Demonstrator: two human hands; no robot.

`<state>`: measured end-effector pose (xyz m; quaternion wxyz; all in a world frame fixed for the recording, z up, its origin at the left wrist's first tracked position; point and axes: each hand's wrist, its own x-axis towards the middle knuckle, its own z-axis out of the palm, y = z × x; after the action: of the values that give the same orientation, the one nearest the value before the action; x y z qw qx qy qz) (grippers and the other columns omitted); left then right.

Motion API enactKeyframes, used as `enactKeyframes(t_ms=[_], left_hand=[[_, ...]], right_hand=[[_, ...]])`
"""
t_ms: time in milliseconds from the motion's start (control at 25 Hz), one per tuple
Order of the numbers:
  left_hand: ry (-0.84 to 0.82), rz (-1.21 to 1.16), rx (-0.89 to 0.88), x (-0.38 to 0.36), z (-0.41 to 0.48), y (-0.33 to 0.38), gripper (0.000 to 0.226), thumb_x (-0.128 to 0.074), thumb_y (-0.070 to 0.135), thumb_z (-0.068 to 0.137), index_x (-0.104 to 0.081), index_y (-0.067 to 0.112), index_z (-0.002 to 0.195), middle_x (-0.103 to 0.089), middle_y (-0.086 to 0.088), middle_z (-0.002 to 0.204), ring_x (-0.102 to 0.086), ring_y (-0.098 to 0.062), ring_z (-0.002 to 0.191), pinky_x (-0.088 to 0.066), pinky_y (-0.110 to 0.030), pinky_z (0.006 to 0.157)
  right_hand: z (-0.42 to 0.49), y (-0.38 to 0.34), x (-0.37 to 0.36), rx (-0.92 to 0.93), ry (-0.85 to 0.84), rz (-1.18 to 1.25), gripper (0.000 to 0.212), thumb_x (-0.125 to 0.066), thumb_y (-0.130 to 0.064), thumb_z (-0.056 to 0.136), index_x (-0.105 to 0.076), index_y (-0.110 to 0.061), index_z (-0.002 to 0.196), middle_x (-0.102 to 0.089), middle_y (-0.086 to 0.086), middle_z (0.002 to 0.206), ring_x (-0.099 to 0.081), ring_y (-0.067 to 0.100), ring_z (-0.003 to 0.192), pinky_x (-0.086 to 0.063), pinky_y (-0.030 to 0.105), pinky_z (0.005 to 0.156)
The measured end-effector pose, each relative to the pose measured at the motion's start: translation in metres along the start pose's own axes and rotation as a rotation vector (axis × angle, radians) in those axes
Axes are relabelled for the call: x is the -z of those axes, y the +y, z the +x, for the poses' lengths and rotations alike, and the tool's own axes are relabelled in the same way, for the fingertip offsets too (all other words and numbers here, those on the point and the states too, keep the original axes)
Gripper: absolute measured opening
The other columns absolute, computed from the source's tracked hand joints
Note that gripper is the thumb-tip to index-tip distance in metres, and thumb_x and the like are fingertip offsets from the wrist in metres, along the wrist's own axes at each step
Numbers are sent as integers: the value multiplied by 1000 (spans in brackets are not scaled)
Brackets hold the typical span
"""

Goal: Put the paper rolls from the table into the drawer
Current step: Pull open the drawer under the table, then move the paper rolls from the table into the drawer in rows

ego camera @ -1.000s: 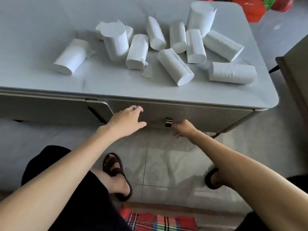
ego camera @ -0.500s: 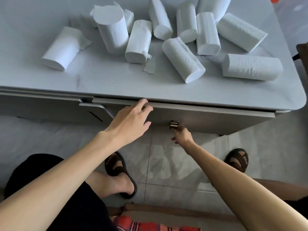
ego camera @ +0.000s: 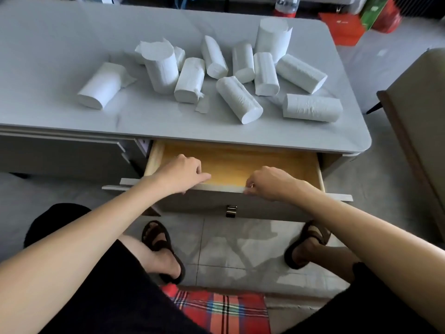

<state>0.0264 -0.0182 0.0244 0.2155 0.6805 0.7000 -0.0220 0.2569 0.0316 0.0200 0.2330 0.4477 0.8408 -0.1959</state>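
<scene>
Yellow wood bare inside the drawer [ego camera: 236, 165], pulled out by left hand [ego camera: 179, 175] and right hand [ego camera: 269, 183] pinching its front lip, paper rolls [ego camera: 238, 100] beyond on the table [ego camera: 72, 39] awaiting transfer.

Your forearms hide pt of the drawer front [ego camera: 216, 201] at both ends. The tabletop [ego camera: 72, 121] overhang covers the drawer's rear; its left edge is cropped. One paper roll [ego camera: 180, 56] sits mostly behind the upright roll [ego camera: 161, 66]. Bottle [ego camera: 286, 6] cut off at top.
</scene>
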Motion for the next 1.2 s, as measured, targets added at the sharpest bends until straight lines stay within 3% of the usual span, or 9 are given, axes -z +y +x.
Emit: enactKeyframes(t_ms=[200,360,600,720,840,920,1000,1080,1200], left_hand=[[-82,-61,72,-8,-21,-10,32,-53,58,86,-63,29,89,-71,6,67,-68,-9,55,-53,-28,65],[-58,-82,75,-3,-22,-7,32,-50,60,87,-60,30,95,-73,4,89,-69,-8,62,-58,-35,74],[-55,-78,73,2,-10,3,32,-50,57,90,-60,28,98,-73,4,90,-70,-10,65,-58,-37,75],[-32,-149,82,8,-1,6,28,-53,53,89,-61,27,92,-75,4,86,-70,-10,64,-57,-33,70],[20,-327,107,17,6,10,22,-58,46,88,-65,25,87,-75,9,84,-71,-11,61,-47,-24,58],[103,-464,108,32,27,20,19,-62,38,87,-67,21,92,-76,7,85,-72,-16,65,-48,-25,60],[173,-601,127,52,50,32,27,-62,35,84,-61,20,107,-75,4,86,-72,-19,71,-53,-30,68],[227,-706,168,67,77,46,42,-62,39,82,-52,22,119,-72,0,94,-70,-23,84,-57,-38,78],[245,-783,248,70,116,69,65,-63,47,82,-37,16,133,-61,-9,118,-61,-31,106,-51,-39,87]], right_hand=[[-21,-10,-18,75,-86,130,31,-67,-43,86,-76,-19,104,-74,4,110,-66,24,101,-52,33,82],[-33,-19,-33,100,-118,86,38,-66,-48,85,-73,-21,110,-69,0,118,-62,23,103,-45,31,75],[-36,-20,-38,118,-174,106,39,-66,-48,85,-72,-19,111,-69,-1,118,-61,19,102,-46,30,78],[-38,-13,-31,112,-211,167,35,-63,-45,88,-73,-19,110,-72,-2,112,-65,13,83,-50,29,75],[-37,9,-1,89,130,252,22,-63,-38,89,-73,-24,103,-72,-6,100,-64,11,76,-51,30,70],[-21,43,37,1,517,321,20,-63,-28,86,-72,-24,104,-72,-1,100,-67,21,89,-53,35,77],[1,81,77,-98,761,305,40,-65,-21,83,-62,-19,123,-67,6,118,-60,27,108,-50,39,88],[23,119,107,-216,730,191,66,-69,-24,81,-44,-17,141,-52,11,139,-49,32,125,-40,41,99],[47,156,120,-273,476,85,91,-76,-36,76,-25,-17,150,-40,12,149,-41,32,133,-32,42,107]])
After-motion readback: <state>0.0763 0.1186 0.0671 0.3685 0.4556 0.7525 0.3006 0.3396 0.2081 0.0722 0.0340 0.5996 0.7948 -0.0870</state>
